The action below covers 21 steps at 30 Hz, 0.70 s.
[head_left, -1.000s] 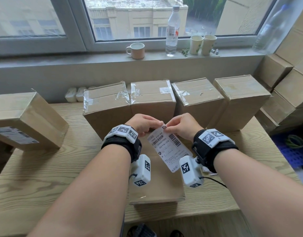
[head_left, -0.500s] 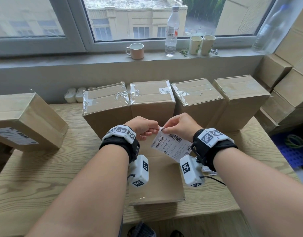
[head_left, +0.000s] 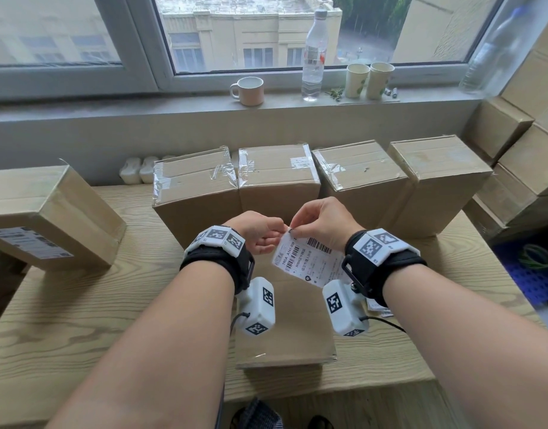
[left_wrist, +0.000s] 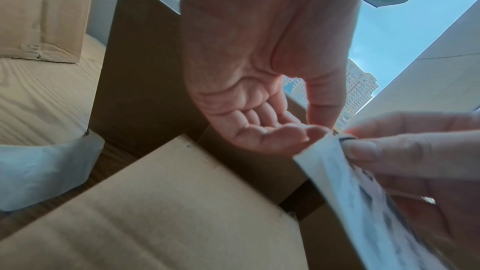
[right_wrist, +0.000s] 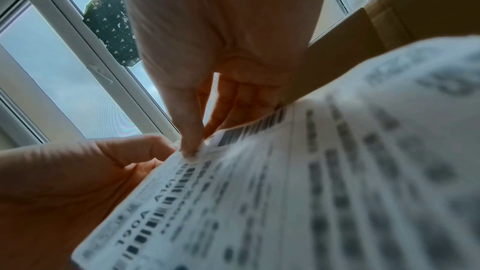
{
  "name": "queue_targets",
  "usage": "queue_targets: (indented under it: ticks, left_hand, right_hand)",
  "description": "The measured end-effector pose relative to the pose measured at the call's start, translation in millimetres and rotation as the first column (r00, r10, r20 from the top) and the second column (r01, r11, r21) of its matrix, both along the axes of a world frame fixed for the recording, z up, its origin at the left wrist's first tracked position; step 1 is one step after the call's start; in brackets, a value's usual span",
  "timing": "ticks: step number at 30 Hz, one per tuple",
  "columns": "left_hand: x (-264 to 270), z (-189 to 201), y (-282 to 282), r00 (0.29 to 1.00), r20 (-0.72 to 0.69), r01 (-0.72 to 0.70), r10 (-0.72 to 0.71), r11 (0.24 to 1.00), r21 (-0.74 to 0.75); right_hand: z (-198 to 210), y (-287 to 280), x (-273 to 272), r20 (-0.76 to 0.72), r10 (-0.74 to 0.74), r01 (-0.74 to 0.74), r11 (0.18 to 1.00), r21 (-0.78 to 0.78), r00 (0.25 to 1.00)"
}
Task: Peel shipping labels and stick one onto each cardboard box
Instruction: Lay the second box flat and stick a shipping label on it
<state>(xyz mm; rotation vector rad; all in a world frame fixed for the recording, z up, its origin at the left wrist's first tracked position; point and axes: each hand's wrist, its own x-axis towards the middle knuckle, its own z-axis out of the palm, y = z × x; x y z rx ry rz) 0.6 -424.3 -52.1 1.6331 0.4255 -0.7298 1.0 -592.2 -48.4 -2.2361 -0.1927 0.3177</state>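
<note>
A white shipping label [head_left: 306,258] with barcodes hangs in the air over a flat cardboard box [head_left: 285,339] at the table's front edge. My left hand [head_left: 283,233] and right hand [head_left: 293,230] meet at the label's top corner, and each pinches it between thumb and forefinger. The left wrist view shows the left hand [left_wrist: 322,130] at the corner of the label [left_wrist: 363,192]. The right wrist view shows my thumb tip [right_wrist: 191,145] pressed on the label [right_wrist: 285,192]. Four sealed boxes [head_left: 275,171] stand in a row behind. A box [head_left: 49,209] at the left carries a label [head_left: 31,244].
The wooden table [head_left: 80,305] ends just in front of me. More boxes [head_left: 520,168] are stacked at the right above a blue crate [head_left: 532,270]. A mug [head_left: 249,91], a bottle [head_left: 313,54] and paper cups [head_left: 368,80] stand on the windowsill. More label paper [head_left: 378,308] lies under my right wrist.
The label hung almost straight down a second ago; its lower end has swung up and to the right. Both hands stay together at its top corner, slightly higher.
</note>
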Motion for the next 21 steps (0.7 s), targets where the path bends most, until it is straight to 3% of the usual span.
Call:
queue_targets:
  ticks: [4, 11, 21]
  left_hand:
    - [-1, 1, 2, 0.998, 0.045, -0.044, 0.046, 0.998, -0.046]
    - [-6, 6, 8, 0.995, 0.051, 0.082, -0.080, 0.996, -0.032]
    - [-14, -8, 39, 0.992, 0.052, -0.118, 0.113, 0.987, 0.108]
  right_hand:
    - [-2, 2, 0, -0.011, -0.013, 0.013, 1.000, 0.013, 1.000]
    - [-3, 2, 3, -0.048, -0.067, 0.070, 0.995, 0.069, 0.997]
    - [-2, 18, 8, -0.109, -0.142, 0.160, 0.972, 0.172, 0.984]
